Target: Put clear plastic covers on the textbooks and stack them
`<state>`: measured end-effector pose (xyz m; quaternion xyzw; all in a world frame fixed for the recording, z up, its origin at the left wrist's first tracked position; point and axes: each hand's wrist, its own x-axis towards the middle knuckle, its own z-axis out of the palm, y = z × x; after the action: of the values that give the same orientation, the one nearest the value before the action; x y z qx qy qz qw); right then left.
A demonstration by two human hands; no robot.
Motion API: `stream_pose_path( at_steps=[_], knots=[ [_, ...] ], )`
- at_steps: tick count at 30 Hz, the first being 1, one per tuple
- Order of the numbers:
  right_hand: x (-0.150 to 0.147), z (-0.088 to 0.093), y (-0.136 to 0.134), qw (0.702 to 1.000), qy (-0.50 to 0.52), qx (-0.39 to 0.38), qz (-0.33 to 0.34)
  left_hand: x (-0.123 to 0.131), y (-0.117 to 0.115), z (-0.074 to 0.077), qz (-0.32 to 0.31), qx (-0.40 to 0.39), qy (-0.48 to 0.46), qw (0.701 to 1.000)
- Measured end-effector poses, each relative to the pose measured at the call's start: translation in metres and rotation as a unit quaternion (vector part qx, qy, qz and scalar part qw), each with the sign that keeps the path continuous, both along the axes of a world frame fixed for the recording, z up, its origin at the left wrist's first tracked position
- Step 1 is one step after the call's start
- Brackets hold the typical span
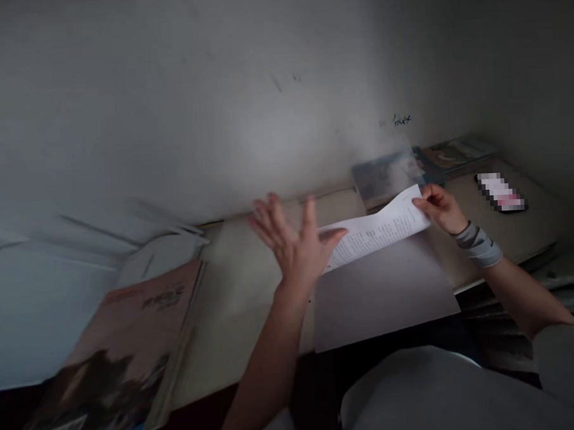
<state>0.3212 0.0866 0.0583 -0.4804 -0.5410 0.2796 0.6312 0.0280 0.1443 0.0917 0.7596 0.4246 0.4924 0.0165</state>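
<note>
A sheet of printed paper [378, 234] is held up over the desk, narrow from this angle and slightly curved. Its upper right corner is pinched between the thumb and fingers of my right hand [441, 208], which has a grey band round the wrist. My left hand [295, 240] has its fingers spread wide, with the thumb crossing the paper's left end; whether the thumb touches the sheet I cannot tell. Beneath the printed page, a larger pale sheet [386, 296] lies on the desk and juts past its front edge.
A magazine stack [131, 348] lies at the left. Blue-covered books [380, 176] and another book [458, 152] rest against the wall [244, 103]. A phone [501, 193] with a blurred-out screen lies on the desk [237, 287] at the right. A white rounded object [160, 252] stands behind the magazines.
</note>
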Motion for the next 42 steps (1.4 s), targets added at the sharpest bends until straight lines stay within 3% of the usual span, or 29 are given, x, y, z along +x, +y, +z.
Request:
stream_pose_path(
  at_steps=[4,9,13,17,20,22,25,32,36,42],
  knots=[
    [0.0,0.0,0.001,1.0,-0.005,0.0,-0.003,0.041,-0.013,0.029,-0.113,0.025,0.142,0.983],
    [0.003,0.002,0.0,0.999,-0.04,0.011,-0.011,0.064,-0.013,0.043,-0.186,0.088,0.261,0.943],
    [0.005,0.001,0.0,0.998,-0.065,0.018,0.006,0.059,-0.004,0.045,-0.187,0.059,0.317,0.928],
    [0.006,-0.003,0.0,0.998,-0.068,0.011,0.009,0.039,0.025,0.042,-0.248,-0.075,0.35,0.9],
    [0.006,-0.01,-0.001,0.997,-0.071,0.004,0.017,0.027,0.053,0.032,-0.314,-0.152,0.373,0.859],
    [0.006,-0.017,-0.001,0.997,-0.078,-0.007,0.015,0.024,0.065,0.021,-0.332,-0.173,0.375,0.848],
    [0.009,-0.031,0.001,0.994,-0.098,-0.038,0.003,0.029,0.072,-0.002,-0.326,-0.188,0.385,0.843],
    [0.019,-0.067,0.003,0.971,-0.198,-0.12,-0.063,0.046,0.064,-0.047,-0.235,-0.151,0.46,0.843],
    [0.018,-0.073,0.004,0.959,-0.219,-0.152,-0.094,0.054,0.06,-0.053,-0.205,-0.092,0.443,0.868],
    [0.01,-0.066,0.007,0.956,-0.229,-0.149,-0.104,0.083,0.046,-0.041,-0.116,-0.014,0.394,0.912]
  ],
)
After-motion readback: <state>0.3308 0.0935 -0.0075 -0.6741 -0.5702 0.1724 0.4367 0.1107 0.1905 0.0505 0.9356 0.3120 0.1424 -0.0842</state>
